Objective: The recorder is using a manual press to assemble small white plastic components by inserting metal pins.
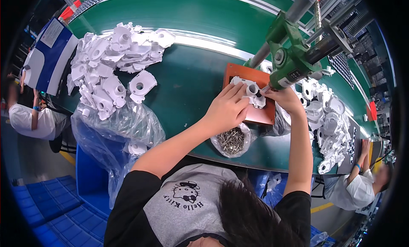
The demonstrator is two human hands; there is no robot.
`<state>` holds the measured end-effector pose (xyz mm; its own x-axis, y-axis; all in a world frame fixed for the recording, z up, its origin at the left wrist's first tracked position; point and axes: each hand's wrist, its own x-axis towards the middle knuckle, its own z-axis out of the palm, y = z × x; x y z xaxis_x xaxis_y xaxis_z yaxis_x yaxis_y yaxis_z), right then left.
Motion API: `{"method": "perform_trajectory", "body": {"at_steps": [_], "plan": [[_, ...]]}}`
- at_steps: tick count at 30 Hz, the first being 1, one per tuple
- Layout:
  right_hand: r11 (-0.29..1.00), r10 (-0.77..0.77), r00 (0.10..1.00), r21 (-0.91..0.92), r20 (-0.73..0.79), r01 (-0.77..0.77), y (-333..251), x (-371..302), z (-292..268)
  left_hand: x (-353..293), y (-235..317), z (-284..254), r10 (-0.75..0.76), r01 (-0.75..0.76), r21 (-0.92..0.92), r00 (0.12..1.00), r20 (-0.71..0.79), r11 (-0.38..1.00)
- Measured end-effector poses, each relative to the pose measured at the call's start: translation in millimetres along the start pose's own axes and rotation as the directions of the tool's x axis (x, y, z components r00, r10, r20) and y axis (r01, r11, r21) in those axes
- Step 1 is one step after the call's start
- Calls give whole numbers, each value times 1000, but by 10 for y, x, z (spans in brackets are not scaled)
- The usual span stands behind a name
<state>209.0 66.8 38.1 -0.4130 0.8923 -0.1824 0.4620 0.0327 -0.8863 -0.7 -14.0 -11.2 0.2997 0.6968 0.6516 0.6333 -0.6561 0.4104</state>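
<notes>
A white moulded plastic part (252, 89) with a round collar lies on the orange base plate (266, 115) of a green bench press (289, 61). My left hand (228, 108) grips the part from its left side, fingers over the top edge and thumb at the near side. On the other side of the collar, my right hand (286, 98) has its fingertips pinched together just under the press head. What they hold, if anything, is too small and partly hidden to make out. Just nearer than the base plate sits a plastic bag of metal screws (232, 141).
White plastic parts are heaped at the left (115, 55) and right (330, 119) of the green table (187, 76). A clear plastic bag (119, 123) drapes over a blue bin (91, 170) at the near left. Other people sit at the far left (34, 121) and right (351, 189).
</notes>
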Motion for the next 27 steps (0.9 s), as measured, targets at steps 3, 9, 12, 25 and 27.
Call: {"method": "perform_trajectory", "body": {"at_steps": [3, 9, 12, 25, 27], "plan": [[999, -13, 999, 43, 43, 11, 11, 84, -74, 15, -1, 11, 8, -8, -11, 1000, -18, 1000], [989, 86, 995, -124, 47, -79, -178, 111, -139, 12, -13, 28, 12, -13, -7, 999, -33, 1000], [965, 186, 979, -200, 79, -167, -255, 161, -124, -12, -31, -1, 7, -7, -6, 999, -34, 1000], [751, -440, 883, 472, -164, 461, -1389, 1451, -2433, 42, 42, 62, 38, -38, -33, 999, -10, 999], [610, -645, 635, 214, -425, 763, -1889, 1094, -1761, 6, -8, 48, -16, 16, -16, 1000, 19, 1000]]}}
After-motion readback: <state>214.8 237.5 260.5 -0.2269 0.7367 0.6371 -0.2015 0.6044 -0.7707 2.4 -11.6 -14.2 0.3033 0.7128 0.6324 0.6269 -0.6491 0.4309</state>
